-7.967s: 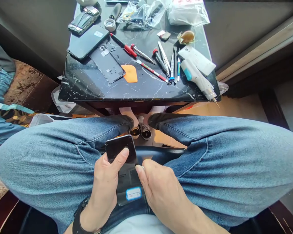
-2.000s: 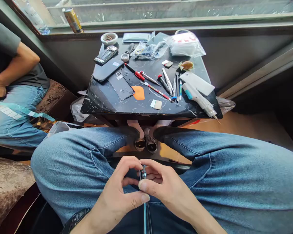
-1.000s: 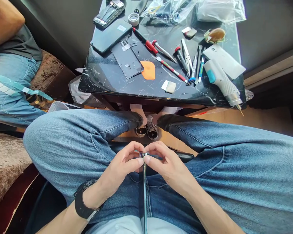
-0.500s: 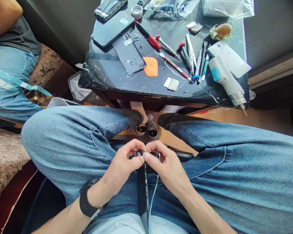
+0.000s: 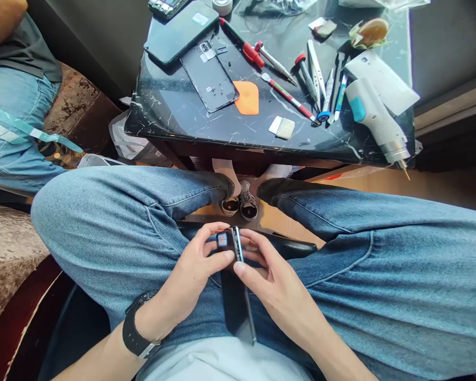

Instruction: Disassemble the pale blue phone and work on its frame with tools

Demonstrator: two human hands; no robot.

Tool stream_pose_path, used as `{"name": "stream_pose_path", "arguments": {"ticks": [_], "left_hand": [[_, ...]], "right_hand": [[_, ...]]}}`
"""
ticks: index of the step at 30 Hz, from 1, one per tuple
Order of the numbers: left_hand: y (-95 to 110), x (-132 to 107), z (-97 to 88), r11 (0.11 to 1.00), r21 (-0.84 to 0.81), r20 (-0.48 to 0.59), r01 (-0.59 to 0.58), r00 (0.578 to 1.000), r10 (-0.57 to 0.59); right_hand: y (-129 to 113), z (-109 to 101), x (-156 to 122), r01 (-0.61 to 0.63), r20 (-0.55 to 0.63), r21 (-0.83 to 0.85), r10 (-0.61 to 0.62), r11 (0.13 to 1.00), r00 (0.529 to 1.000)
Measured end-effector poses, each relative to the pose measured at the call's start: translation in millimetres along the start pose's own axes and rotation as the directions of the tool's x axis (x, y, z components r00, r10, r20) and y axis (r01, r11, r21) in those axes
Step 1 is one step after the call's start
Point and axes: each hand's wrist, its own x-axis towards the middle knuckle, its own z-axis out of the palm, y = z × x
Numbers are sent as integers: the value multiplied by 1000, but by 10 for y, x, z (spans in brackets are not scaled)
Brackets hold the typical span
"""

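My left hand [image 5: 196,264] is closed on the upper part of a dark, slim phone [image 5: 236,312], its thumb pressed on the near face. A shiny metal edge [image 5: 238,244] runs along the top end of the phone. Beside my left fingertips shows a small blue-rimmed square piece [image 5: 222,239]; its kind is unclear. My right hand [image 5: 275,270] grips that metal edge, with the thumb in front and the fingers behind, partly hidden. The phone's long, dark face slants down towards my lap.
On the black marbled table [image 5: 174,124] lie a phone back cover [image 5: 208,76], an orange pick [image 5: 246,98], a red pen [image 5: 252,54], tweezers [image 5: 316,69], several screwdrivers and a grey power screwdriver [image 5: 381,121]. Another person's leg [image 5: 16,137] is at the left.
The phone has turned from edge-on, so its dark face now shows. My hands have moved slightly apart. The pale cable by my right wrist has gone from view. The table sits higher in view.
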Motion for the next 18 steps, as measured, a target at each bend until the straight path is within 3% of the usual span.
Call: {"name": "stream_pose_path", "arguments": {"ticks": [4, 8, 12, 15, 18], "left_hand": [[30, -20, 3, 998, -27, -51, 52, 997, -53], [27, -30, 88, 999, -30, -36, 28, 999, -29], [3, -20, 118, 989, 149, -127, 17, 992, 2], [-7, -9, 97, 978, 207, -167, -12, 985, 47], [-5, 8, 90, 992, 128, -210, -23, 976, 50]], "right_hand": [[8, -25, -207, -54, 29, -56, 56, 997, 998], [-31, 32, -320, 40, 25, -188, -36, 981, 999], [-65, 106, -325, 68, 49, -241, -58, 968, 997], [-54, 112, -338, 1, 54, -189, 10, 982, 998], [-24, 72, -392, -63, 110, -206, 87, 977, 990]]}}
